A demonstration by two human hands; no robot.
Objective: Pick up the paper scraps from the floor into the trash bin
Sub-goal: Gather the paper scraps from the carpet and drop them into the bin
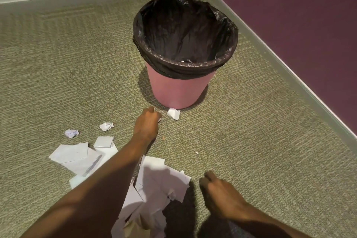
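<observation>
Head view: most white paper scraps [162,183] lie outside the black-lined pink bin [179,87]; left hand [147,123] pinches a small scrap [159,120], right hand [222,193] hangs loose, empty.

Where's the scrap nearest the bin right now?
Head view: the white scrap lies on the carpet at the pink bin's near base, just right of the left hand.

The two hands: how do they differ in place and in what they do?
The left hand reaches far forward, near the trash bin; the right hand hangs close, beside the paper pile. The left hand's fingers curl on a small white scrap; the right hand holds nothing. Both are bare, low over the carpet.
</observation>
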